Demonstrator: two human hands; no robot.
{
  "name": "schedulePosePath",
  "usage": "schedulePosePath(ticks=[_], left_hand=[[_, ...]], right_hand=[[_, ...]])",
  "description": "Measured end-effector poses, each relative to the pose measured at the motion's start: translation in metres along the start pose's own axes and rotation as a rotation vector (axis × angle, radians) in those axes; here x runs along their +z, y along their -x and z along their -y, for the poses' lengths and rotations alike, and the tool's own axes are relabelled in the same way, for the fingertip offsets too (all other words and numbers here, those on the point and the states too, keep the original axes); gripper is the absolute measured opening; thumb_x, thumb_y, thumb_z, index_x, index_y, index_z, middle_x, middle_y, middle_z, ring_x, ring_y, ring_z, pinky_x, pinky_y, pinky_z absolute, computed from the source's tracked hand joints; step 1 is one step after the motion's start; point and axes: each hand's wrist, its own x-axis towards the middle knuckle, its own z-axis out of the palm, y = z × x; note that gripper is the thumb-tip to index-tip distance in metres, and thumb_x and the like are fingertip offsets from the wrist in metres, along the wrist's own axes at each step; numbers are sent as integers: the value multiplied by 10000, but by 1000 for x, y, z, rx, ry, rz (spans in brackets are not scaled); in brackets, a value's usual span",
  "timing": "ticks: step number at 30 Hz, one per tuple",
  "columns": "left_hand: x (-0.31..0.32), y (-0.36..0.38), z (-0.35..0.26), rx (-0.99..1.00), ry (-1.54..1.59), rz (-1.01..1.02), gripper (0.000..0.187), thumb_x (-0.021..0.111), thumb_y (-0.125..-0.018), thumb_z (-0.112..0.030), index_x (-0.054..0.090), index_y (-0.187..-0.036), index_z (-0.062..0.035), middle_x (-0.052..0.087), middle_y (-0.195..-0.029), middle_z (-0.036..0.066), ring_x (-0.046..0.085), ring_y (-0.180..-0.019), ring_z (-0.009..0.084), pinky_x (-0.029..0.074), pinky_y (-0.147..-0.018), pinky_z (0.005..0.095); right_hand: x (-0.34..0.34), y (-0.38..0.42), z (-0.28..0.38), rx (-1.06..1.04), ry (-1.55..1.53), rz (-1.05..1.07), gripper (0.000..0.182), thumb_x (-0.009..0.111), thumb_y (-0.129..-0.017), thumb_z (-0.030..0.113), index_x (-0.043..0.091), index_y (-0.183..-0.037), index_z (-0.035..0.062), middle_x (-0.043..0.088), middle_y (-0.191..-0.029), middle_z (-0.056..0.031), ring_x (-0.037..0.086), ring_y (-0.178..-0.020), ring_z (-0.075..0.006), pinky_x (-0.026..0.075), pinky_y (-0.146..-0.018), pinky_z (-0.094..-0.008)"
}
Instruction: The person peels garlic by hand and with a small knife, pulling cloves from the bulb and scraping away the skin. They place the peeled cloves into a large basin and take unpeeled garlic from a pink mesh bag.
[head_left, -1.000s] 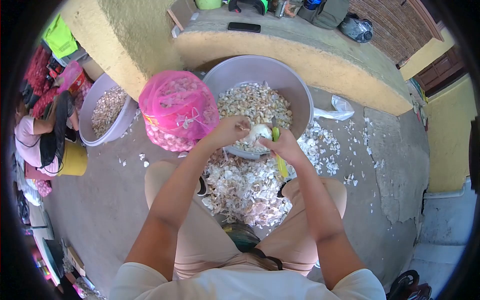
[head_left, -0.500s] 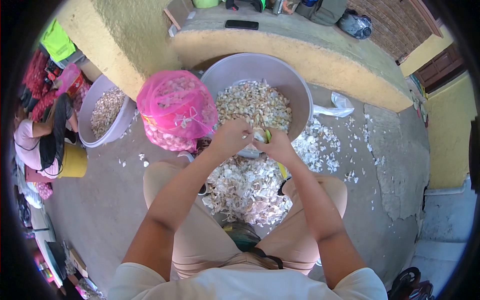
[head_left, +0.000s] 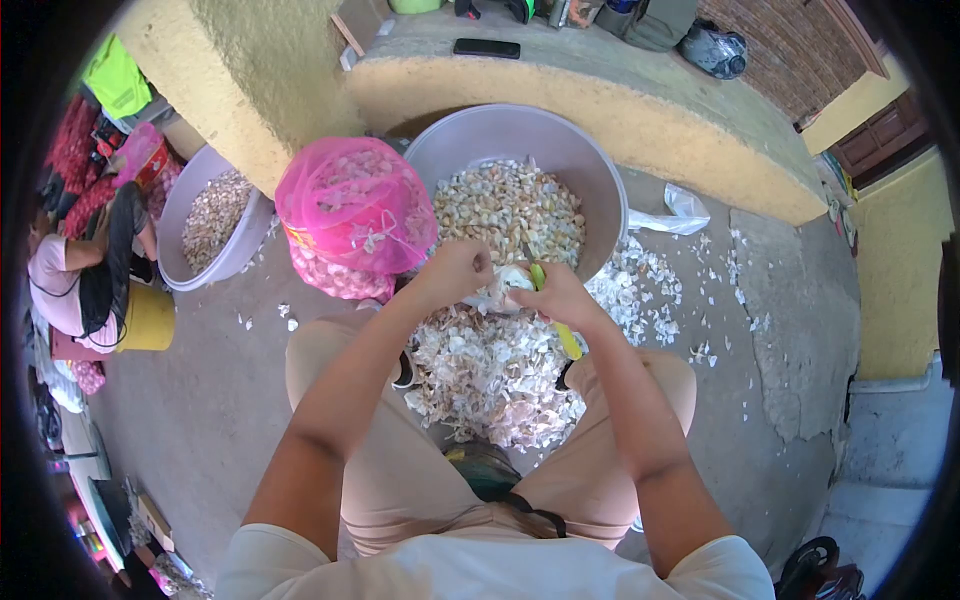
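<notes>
Over the near rim of a big grey tub (head_left: 608, 185) of garlic cloves (head_left: 505, 210), my right hand (head_left: 557, 297) is closed round a yellow-green knife (head_left: 569, 341). A whitish garlic bulb (head_left: 513, 280) sits against the same hand's fingers. My left hand (head_left: 458, 272) is just left of the bulb, its fingers curled together; whether anything small is between them cannot be made out. Below both hands, a heap of papery peels (head_left: 495, 380) lies between my legs.
A pink net sack of garlic (head_left: 355, 220) stands left of the tub. Farther left are a second tub (head_left: 250, 235) and a seated person (head_left: 65, 275) beside a yellow bucket (head_left: 148, 320). A phone (head_left: 487, 48) lies on the ledge (head_left: 600, 90).
My left hand has moved slightly away from the bulb, leaving more of it visible. More of the knife's yellow handle shows under my right hand.
</notes>
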Motion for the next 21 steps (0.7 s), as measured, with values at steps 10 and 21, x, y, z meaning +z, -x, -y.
schedulePosePath(ticks=[10,21], left_hand=[[-3,8,-12,130,209,2,349,627,-755,-137,489,-1052,-18,537,-996,110,560,-838,151,486,-602,258],[-4,5,-15,-237,810,101,501,610,-773,-101,360,-1199,-14,538,-1034,104,577,-893,197,525,-674,286]], right_hand=[[-2,2,0,5,-32,-7,477,648,-706,225,516,-1065,-59,533,-594,-60,461,-401,-106,383,-391,-254],[-5,5,5,-32,-64,-172,419,491,-824,367,507,-1013,-6,550,-830,-64,533,-730,-132,443,-635,-296]])
